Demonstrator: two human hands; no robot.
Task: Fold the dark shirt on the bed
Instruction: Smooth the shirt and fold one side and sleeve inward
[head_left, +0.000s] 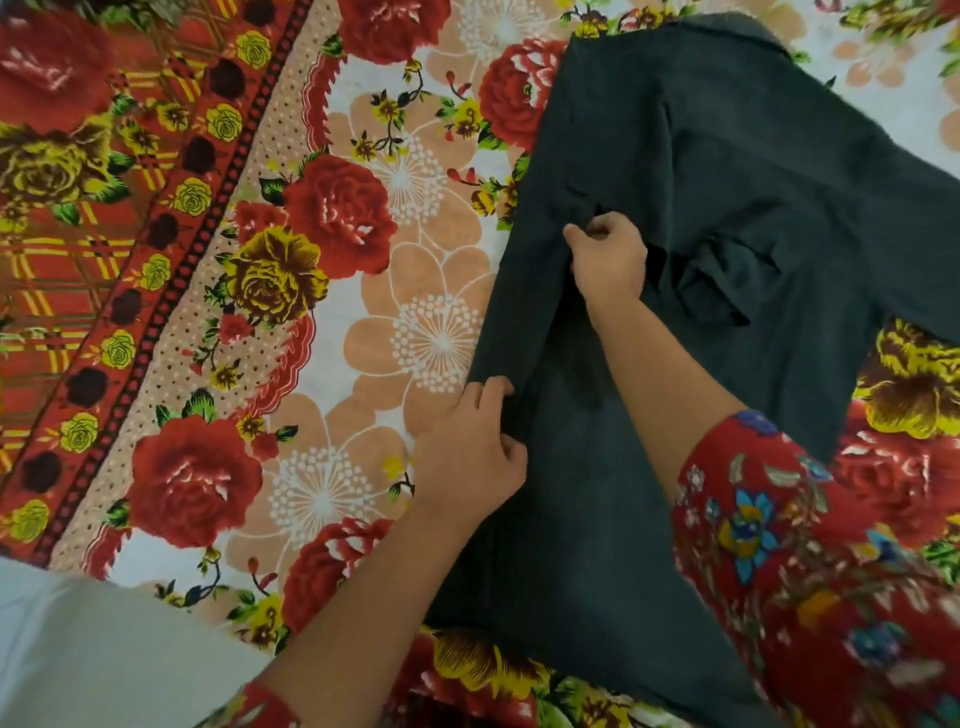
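Dark shirt (727, 171) on right part of bed (363, 260), mostly spread; left side folding in, probably first fold. Left hand (470, 457) pinches its left edge, right hand (608, 262) pinches mid-fabric.

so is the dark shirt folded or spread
Partly folded: the dark shirt has its left edge turned over, pinched by left hand and right hand; the rest lies spread.

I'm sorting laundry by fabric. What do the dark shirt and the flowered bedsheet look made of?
The dark shirt looks like soft matte cloth, perhaps cotton knit: it bunches in limp folds without shine. The bedsheet looks like thin printed woven fabric, fibre unclear; it lies smooth and flat.
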